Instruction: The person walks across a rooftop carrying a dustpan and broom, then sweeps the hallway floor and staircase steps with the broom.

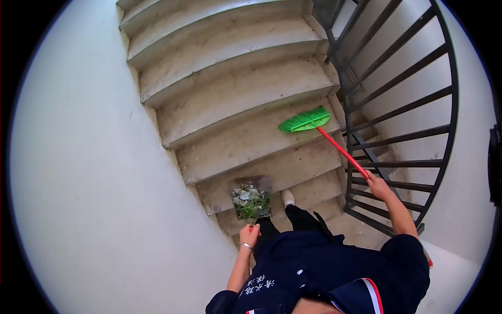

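My right hand (378, 186) is closed round the red handle of a broom (342, 150). The broom's green bristle head (306, 120) rests on a step towards the right, close to the railing. My left hand (250, 235) grips the red handle of a dustpan (264, 183), whose pan is in front of my legs. Green plant bits and pale scraps (251, 201) fill much of the pan and hide most of its inside.
Concrete stairs (238, 97) rise ahead, with small specks on the treads. A dark metal railing (400, 131) curves along the right. A pale wall (104, 172) borders the left side. My light shoe (287, 197) stands on a lower step.
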The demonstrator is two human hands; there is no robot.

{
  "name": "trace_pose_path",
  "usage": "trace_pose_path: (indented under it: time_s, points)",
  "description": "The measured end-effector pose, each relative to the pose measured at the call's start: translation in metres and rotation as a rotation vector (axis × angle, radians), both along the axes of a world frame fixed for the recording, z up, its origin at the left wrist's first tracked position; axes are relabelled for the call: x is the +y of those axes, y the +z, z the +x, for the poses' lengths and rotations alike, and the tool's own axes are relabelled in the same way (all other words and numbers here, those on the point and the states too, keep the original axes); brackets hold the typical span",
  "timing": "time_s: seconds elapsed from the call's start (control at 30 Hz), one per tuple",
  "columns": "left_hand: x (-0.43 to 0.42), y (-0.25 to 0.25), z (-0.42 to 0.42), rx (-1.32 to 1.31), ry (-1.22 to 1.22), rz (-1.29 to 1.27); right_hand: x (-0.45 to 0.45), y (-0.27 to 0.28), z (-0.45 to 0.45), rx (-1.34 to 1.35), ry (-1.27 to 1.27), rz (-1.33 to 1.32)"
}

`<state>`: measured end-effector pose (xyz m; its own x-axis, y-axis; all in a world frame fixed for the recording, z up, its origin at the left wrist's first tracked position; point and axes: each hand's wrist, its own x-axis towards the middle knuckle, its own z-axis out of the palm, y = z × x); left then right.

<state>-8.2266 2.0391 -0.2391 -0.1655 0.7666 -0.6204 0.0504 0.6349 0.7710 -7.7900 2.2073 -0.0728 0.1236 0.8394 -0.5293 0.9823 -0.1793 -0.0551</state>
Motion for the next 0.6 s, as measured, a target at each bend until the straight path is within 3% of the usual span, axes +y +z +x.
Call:
trace_pose_path:
  time_s: [0.07,0.1,0.2,0.27,0.4,0.43,0.47,0.53,0.6]
  points:
    - [0.003,0.005,0.019,0.025,-0.03,0.002,-0.003,-0.001,0.03,0.053,0.146,0.175]
    - [-0.002,0.019,0.067,-0.003,0.001,-0.002,0.004,-0.016,0.083,0.09,0.184,0.225]
    - [0.008,0.023,0.104,-0.051,-0.022,-0.051,0.055,-0.029,0.082,0.086,-0.009,0.184]
    - [0.023,0.033,0.123,0.023,-0.103,-0.029,0.065,-0.085,0.105,0.05,-0.044,0.136]
    - [0.045,0.016,0.156,0.0,-0.128,0.045,-0.014,-0.143,0.105,0.294,-0.169,0.072]
    - [0.055,0.028,0.162,0.092,-0.192,0.053,-0.04,-0.118,0.087,0.366,-0.125,0.097]
    - [0.061,0.028,0.168,0.088,-0.194,0.059,-0.059,-0.087,0.068,0.279,-0.242,-0.165]
    - [0.068,0.024,0.181,0.08,-0.195,0.078,-0.103,-0.043,0.066,0.439,-0.169,-0.155]
    - [0.072,0.021,0.186,0.083,-0.199,0.098,-0.108,0.034,0.054,0.406,-0.149,-0.269]
